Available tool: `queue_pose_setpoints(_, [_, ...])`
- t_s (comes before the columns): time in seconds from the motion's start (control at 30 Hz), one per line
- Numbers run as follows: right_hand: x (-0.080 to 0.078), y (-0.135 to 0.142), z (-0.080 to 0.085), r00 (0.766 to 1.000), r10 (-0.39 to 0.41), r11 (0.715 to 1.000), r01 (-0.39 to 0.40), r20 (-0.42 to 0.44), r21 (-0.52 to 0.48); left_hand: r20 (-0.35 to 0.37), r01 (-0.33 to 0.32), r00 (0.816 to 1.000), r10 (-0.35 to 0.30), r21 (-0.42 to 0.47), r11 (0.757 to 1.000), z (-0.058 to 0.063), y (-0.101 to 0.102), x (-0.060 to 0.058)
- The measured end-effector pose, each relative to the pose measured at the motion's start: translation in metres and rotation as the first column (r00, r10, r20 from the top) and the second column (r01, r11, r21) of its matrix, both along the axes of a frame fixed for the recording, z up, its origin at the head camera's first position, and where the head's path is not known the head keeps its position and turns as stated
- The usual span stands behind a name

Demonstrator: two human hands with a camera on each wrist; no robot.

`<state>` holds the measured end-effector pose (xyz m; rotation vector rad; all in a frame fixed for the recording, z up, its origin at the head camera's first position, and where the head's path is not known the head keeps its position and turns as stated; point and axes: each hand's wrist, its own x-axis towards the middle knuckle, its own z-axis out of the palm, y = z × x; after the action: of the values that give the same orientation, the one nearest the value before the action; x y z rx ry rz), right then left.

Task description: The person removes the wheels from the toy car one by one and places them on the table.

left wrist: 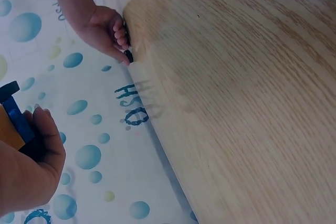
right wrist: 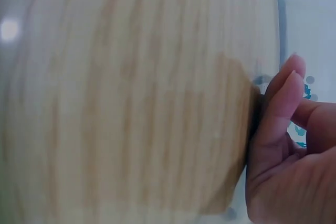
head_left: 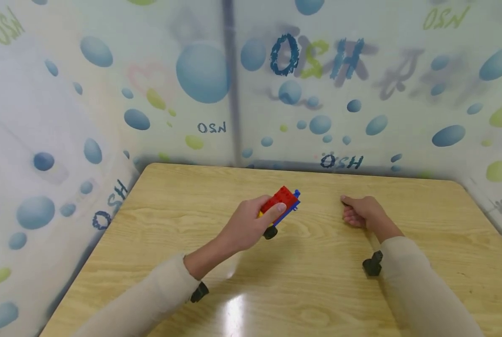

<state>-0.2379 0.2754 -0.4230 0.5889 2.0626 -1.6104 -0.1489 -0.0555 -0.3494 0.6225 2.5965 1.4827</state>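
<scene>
My left hand (head_left: 246, 222) grips a toy car of building blocks (head_left: 281, 199), raised over the table. Its top is a red studded brick, with blue parts along the side and front, a bit of yellow and a black wheel (head_left: 270, 232). In the left wrist view the toy car's orange-yellow and blue parts (left wrist: 20, 121) show at the left edge, partly hidden by the fingers. To the right, my right hand (head_left: 362, 212) has its fingers curled, pinching a small black piece (left wrist: 128, 55) at the fingertips. What kind of piece it is I cannot tell.
Both hands are above a light wood-grain table (head_left: 318, 281). Behind it and at both sides stand pale walls (head_left: 255, 117) with blue and green dots and lettering. Black camera mounts (head_left: 373, 264) hang at both wrists, below beige sleeves.
</scene>
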Motion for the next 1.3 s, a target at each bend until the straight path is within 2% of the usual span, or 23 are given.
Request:
queue_pose_setpoints(0.23, [0.001,-0.001,0.003,1.0,-0.022,0.997,0.023,0.013,-0.072,0.007,-0.014,1.0,0.014,0.028,1.0,0.002,-0.006,-0.001])
queue_pose_setpoints(0.4, [0.004,-0.003,0.007,1.0,0.008,0.993,-0.005,0.022,-0.12,0.011,-0.028,1.0,0.027,0.066,0.997,0.007,-0.008,-0.004])
queue_pose_setpoints(0.6, [0.018,-0.012,0.023,0.993,0.106,0.991,-0.11,-0.049,-0.072,0.055,-0.037,0.998,0.032,0.095,0.995,0.01,-0.005,-0.007])
queue_pose_setpoints(0.73, [0.031,-0.025,0.039,0.972,0.196,0.979,-0.2,-0.127,-0.026,0.075,-0.05,0.996,0.041,0.121,0.991,0.009,-0.003,-0.007])
queue_pose_setpoints(0.97, [0.057,-0.055,0.072,0.932,0.29,0.954,-0.301,-0.215,-0.018,0.093,-0.047,0.995,0.031,0.173,0.984,0.008,0.004,-0.007])
queue_pose_setpoints(1.3, [0.093,-0.096,0.094,0.844,0.444,0.878,-0.477,-0.3,-0.044,0.091,0.01,0.995,-0.03,0.213,0.977,0.012,0.014,-0.004])
